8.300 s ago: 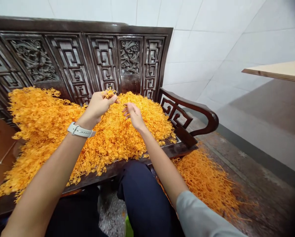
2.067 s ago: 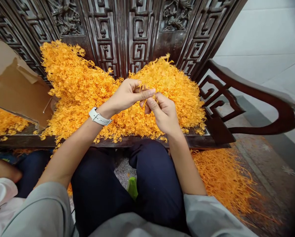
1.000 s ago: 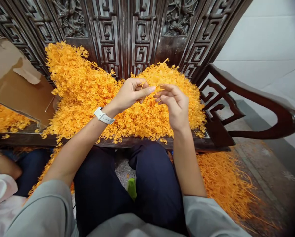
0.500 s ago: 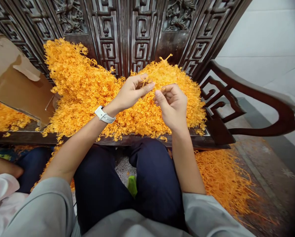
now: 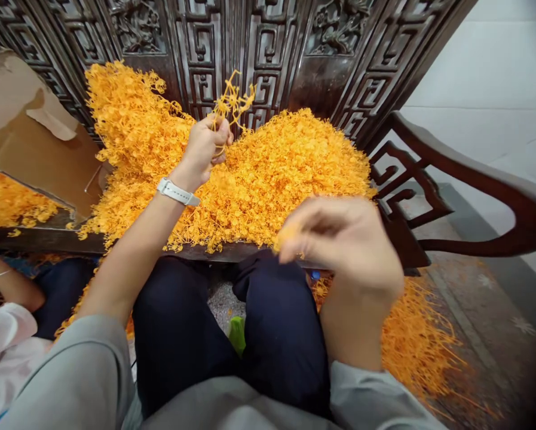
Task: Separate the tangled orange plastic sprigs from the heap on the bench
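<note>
My left hand, with a white watch band at its wrist, is closed on a branching orange plastic sprue that sticks up above the fingers. Closer to me and to the right, my right hand is smeared by motion. Thumb and fingertips there are pinched on a small orange plastic piece, too blurred to make out its shape. Both hands are over a large heap of small curly orange plastic pieces, piled on the dark wooden bench.
A torn cardboard box piece leans at the left. The carved bench back rises behind the heap, and a curved armrest borders the right. Thin orange strands lie on the floor. Another person's arm shows at far left.
My hands have moved apart. The left went left and up with the sprue, which now stands out above the fist; the right came down and right, toward me, with a small orange piece.
</note>
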`<move>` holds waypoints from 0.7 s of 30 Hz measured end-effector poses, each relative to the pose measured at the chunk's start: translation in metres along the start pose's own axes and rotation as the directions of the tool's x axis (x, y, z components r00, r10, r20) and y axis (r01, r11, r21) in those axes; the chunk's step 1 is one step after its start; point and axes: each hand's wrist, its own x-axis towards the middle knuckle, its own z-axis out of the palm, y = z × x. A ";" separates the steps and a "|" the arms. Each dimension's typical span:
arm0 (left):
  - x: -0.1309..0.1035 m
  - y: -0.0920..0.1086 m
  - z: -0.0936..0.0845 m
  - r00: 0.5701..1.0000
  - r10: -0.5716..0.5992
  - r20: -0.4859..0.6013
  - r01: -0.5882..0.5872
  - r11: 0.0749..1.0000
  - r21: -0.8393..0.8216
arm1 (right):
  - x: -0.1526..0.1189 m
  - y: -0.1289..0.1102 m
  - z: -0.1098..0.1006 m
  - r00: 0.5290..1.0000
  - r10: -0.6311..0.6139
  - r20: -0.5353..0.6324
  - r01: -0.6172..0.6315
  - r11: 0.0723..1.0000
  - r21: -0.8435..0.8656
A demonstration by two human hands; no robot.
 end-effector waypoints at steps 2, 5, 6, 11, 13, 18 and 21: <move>-0.004 0.004 -0.006 0.995 -0.003 0.097 0.002 1.000 0.012 | 0.017 0.034 -0.018 0.936 -0.062 -0.345 0.011 0.989 -0.148; -0.018 0.007 0.003 0.949 0.058 0.311 -0.088 0.993 0.084 | 0.043 0.086 -0.033 0.836 -0.086 -0.542 -0.079 0.958 -0.274; -0.022 0.007 0.008 0.927 0.076 0.368 -0.121 0.988 0.101 | 0.049 0.097 -0.032 0.828 -0.047 -0.559 -0.100 0.968 -0.230; -0.035 0.001 0.021 0.864 0.128 0.487 -0.217 0.967 0.132 | 0.055 0.106 -0.005 0.869 0.084 -0.488 -0.089 0.996 0.012; -0.038 0.001 0.024 0.848 0.124 0.515 -0.232 0.961 0.152 | 0.055 0.105 0.002 0.850 0.063 -0.523 -0.073 0.997 0.003; -0.027 -0.009 0.021 0.892 0.134 0.432 -0.249 0.943 0.221 | 0.049 0.096 0.014 0.790 -0.122 -0.601 -0.033 0.970 -0.241; -0.007 -0.029 -0.010 0.984 0.136 0.118 -0.162 0.952 0.261 | 0.035 0.067 0.013 0.507 -0.392 -0.768 0.072 0.906 -0.416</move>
